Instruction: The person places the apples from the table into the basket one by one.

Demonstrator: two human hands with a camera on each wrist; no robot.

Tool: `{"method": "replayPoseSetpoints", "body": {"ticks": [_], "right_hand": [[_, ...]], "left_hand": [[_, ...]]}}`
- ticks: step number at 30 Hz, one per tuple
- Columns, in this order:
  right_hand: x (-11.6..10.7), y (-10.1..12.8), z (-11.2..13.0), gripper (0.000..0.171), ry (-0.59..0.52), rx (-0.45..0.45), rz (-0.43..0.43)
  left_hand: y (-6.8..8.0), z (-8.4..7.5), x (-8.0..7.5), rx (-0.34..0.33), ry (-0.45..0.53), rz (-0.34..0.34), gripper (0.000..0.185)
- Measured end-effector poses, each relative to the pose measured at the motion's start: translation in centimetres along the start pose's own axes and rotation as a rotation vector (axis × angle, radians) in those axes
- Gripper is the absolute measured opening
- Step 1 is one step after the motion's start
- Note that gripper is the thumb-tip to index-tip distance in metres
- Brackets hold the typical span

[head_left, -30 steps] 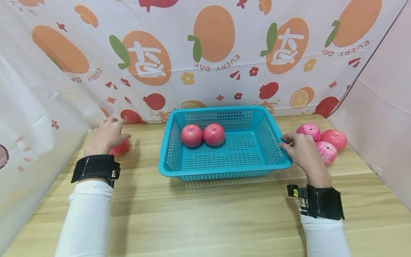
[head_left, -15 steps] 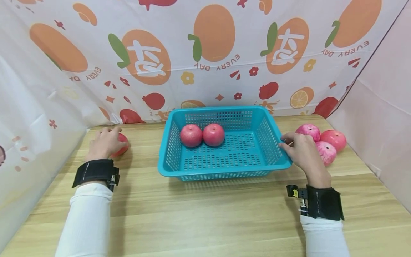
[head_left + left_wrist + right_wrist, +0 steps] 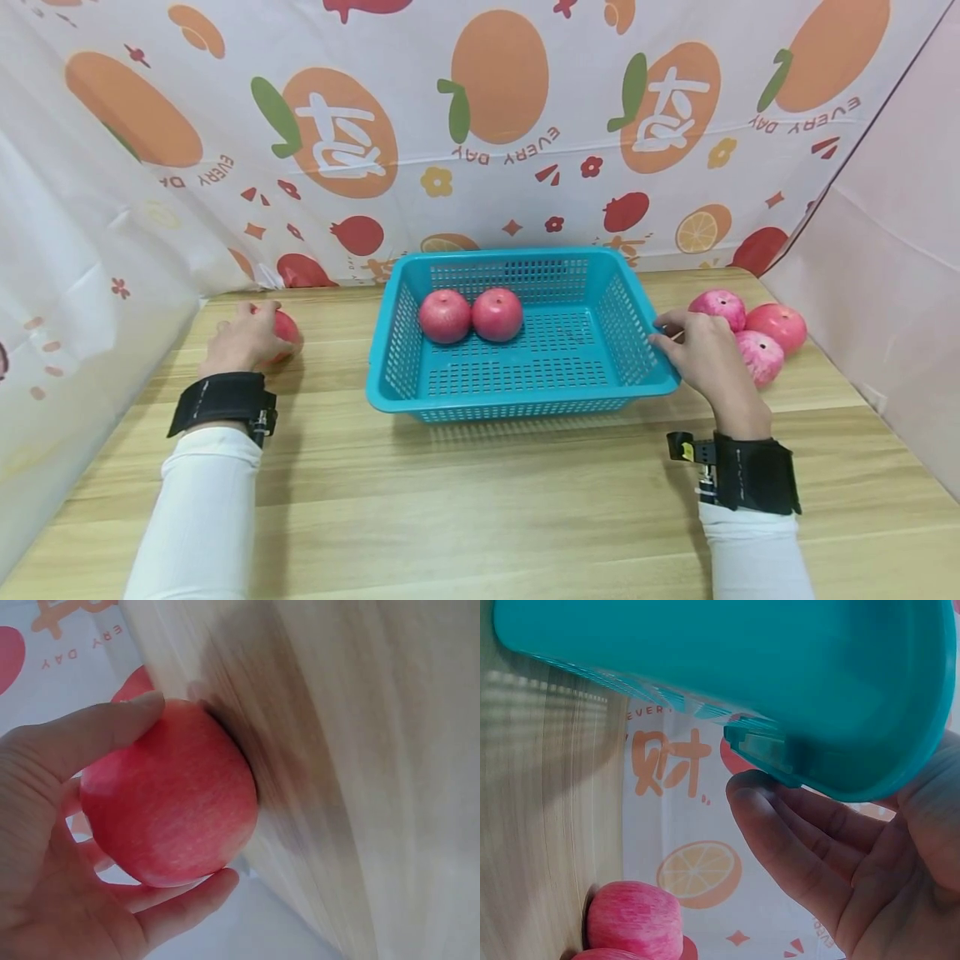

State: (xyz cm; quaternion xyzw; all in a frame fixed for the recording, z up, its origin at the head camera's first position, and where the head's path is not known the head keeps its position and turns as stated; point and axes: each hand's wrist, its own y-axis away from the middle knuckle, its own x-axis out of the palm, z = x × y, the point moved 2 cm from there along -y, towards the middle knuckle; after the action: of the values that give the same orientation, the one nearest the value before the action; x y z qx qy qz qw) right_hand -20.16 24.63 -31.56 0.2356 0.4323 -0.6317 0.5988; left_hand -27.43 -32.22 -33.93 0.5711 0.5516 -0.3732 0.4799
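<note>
At the far left of the table, my left hand point(image 3: 243, 340) grips a red apple point(image 3: 287, 332). The left wrist view shows the thumb on one side of the apple and curled fingers around the other, with the fruit close against the wood. My right hand point(image 3: 708, 354) holds the right-hand rim of a blue-green plastic basket point(image 3: 525, 405), thumb and fingers on either side of the edge. Inside the basket, toward its left, two red apples point(image 3: 446, 316) sit side by side. In the right wrist view, curled fingertips point(image 3: 751, 787) are under the rim.
Three more apples point(image 3: 778, 327) are clustered on the table just right of my right hand. A white fruit-print sheet point(image 3: 517, 183) hangs behind the wooden table point(image 3: 487, 500), and plain pale sheeting rises along the right side.
My left hand has come down around the apple and now grips it; a second ago it hovered above. My right hand has stayed at the basket rim, and the basket has not visibly moved.
</note>
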Motion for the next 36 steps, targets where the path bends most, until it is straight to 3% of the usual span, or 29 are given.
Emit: {"method": "replayPoseSetpoints", "body": {"ticks": [14,25,36], "right_hand": [[0.1,0.1,0.0,0.032,0.006,0.010,-0.002],[0.0,0.1,0.1,0.031,0.008,0.011,-0.007],[0.0,0.1,0.1,0.031,0.010,0.021,-0.005]], "left_hand": [[-0.2,0.1,0.6,0.004,0.008,-0.033,0.075],[-0.4,0.1,0.5,0.049,0.001,-0.064,0.081],[-0.6,-2.3,-1.1,0.178,-0.005,-0.229,0.077]]}}
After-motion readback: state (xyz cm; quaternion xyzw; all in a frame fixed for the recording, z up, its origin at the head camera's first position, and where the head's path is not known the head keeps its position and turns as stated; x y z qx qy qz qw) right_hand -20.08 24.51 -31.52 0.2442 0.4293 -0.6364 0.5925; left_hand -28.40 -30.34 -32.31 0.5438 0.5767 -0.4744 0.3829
